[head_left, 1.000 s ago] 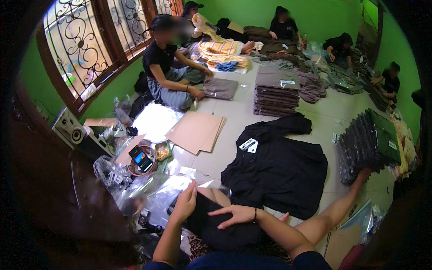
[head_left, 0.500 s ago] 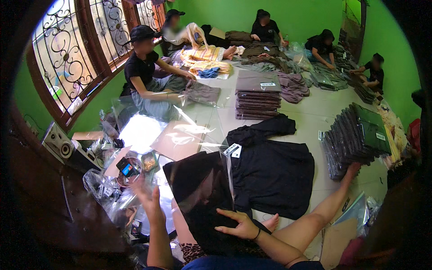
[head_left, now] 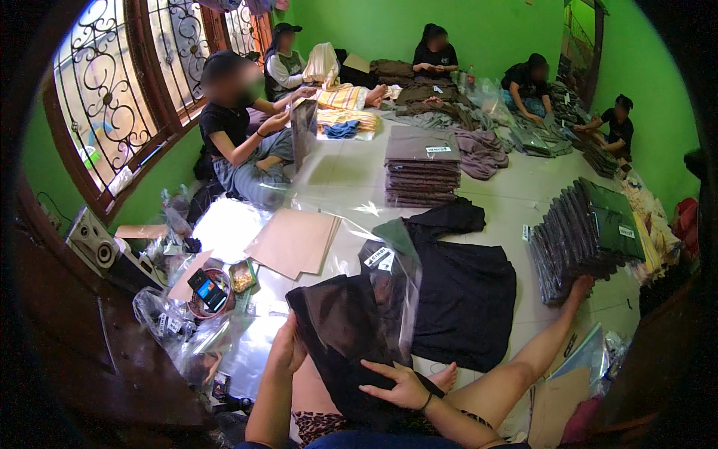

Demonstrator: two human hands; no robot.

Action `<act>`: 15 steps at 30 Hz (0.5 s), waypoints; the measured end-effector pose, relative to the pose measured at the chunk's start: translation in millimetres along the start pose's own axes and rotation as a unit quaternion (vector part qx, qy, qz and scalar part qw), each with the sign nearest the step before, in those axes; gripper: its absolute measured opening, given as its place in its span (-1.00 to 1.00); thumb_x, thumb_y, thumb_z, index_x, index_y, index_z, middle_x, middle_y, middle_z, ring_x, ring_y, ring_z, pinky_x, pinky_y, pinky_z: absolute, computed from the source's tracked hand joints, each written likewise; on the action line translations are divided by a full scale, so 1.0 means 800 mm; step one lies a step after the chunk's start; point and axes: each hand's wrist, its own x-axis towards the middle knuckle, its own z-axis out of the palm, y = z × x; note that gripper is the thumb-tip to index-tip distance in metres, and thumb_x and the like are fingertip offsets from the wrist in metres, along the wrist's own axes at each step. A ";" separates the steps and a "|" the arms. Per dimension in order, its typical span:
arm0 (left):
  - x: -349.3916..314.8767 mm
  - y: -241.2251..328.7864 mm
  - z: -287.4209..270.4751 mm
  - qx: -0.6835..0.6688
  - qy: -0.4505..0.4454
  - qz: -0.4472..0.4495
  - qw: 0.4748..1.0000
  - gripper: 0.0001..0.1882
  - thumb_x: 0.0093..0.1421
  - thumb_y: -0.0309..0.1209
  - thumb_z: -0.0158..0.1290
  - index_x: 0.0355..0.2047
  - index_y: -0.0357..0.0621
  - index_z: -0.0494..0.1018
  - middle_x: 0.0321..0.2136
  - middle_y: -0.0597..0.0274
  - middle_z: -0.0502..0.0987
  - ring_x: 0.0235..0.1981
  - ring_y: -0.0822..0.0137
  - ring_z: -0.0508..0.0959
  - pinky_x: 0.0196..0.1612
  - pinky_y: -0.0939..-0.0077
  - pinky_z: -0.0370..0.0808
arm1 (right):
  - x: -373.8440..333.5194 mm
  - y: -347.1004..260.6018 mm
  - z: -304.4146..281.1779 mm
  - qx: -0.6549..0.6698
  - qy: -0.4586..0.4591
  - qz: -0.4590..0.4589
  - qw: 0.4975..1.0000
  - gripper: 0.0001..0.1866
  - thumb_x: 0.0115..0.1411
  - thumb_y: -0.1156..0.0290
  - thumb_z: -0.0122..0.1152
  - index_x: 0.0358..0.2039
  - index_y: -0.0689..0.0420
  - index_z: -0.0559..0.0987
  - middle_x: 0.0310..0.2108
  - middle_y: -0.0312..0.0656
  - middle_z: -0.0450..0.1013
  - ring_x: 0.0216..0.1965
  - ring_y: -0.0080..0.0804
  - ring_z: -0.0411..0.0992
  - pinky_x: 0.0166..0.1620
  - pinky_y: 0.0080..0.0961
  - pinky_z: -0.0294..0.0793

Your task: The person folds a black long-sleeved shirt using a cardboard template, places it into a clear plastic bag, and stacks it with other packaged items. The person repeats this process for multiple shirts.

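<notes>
A folded black garment (head_left: pixel 336 314) lies slanted over my lap. A large clear plastic bag (head_left: pixel 407 295) covers its upper part and spreads to the upper right, with a white-printed label showing through. My left hand (head_left: pixel 286 346) grips the garment's left edge, fingers partly hidden behind it. My right hand (head_left: pixel 400 383) rests on the lower right of the garment with its fingers spread. Beyond, a black shirt (head_left: pixel 467 292) lies laid out on the floor, one sleeve pointing away.
Stacks of bagged garments stand ahead (head_left: pixel 422 168) and at right (head_left: pixel 583 232). Brown cardboard sheets (head_left: pixel 292 239) lie front left. A phone (head_left: pixel 207 290) sits on a basket beside plastic bags and a speaker (head_left: pixel 101 243). Several people sit with clothes farther back.
My left hand has come in from the left and taken the garment's edge. The plastic bag has swung rightward. A co-worker at left has lifted a bagged garment upright.
</notes>
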 end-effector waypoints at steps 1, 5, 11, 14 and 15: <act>0.010 0.003 -0.001 0.045 0.037 0.069 0.996 -0.64 0.27 -0.22 -0.20 -0.09 -0.26 0.32 -0.14 0.16 0.45 -0.13 0.25 0.44 -0.01 0.32 0.33 | -0.002 0.001 0.003 0.017 0.020 0.023 0.999 -0.42 -0.02 0.12 0.27 0.05 -0.08 0.37 0.00 -0.20 0.36 -0.03 -0.22 0.38 0.09 -0.06 0.19; -0.002 0.026 -0.015 0.143 0.075 0.074 0.984 -0.61 0.27 -0.26 -0.20 -0.09 -0.38 0.31 -0.09 -0.11 0.40 0.00 0.04 0.38 0.02 0.16 0.34 | -0.002 0.007 0.005 0.030 0.183 0.051 0.981 -0.37 -0.07 0.19 0.34 0.04 0.05 0.37 -0.02 -0.13 0.37 -0.04 -0.28 0.38 0.07 -0.19 0.24; -0.001 0.001 -0.012 0.079 0.038 -0.021 0.996 -0.58 0.17 -0.34 -0.02 -0.04 -0.37 0.25 -0.19 0.06 0.45 -0.16 0.19 0.47 -0.09 0.27 0.43 | 0.008 0.019 -0.007 0.161 0.014 0.052 0.985 -0.36 0.00 0.26 0.29 0.09 0.10 0.31 0.08 -0.13 0.28 0.08 -0.38 0.24 0.14 -0.47 0.14; 0.005 -0.024 -0.008 0.130 0.058 -0.069 0.987 -0.59 0.04 -0.46 0.12 -0.16 -0.46 0.29 -0.30 0.06 0.46 -0.35 0.30 0.52 -0.30 0.41 0.52 | 0.011 0.025 0.000 0.193 -0.038 0.137 0.971 -0.37 0.03 0.24 0.26 0.10 0.11 0.30 0.10 -0.13 0.24 0.13 -0.41 0.17 0.16 -0.47 0.09; 0.004 -0.030 -0.009 0.181 0.010 -0.054 0.982 -0.59 0.03 -0.49 0.12 -0.14 -0.44 0.28 -0.31 0.09 0.46 -0.38 0.32 0.51 -0.34 0.43 0.50 | 0.011 0.028 0.002 0.207 -0.005 0.147 0.967 -0.37 0.02 0.23 0.26 0.10 0.11 0.30 0.09 -0.11 0.25 0.12 -0.41 0.18 0.15 -0.47 0.11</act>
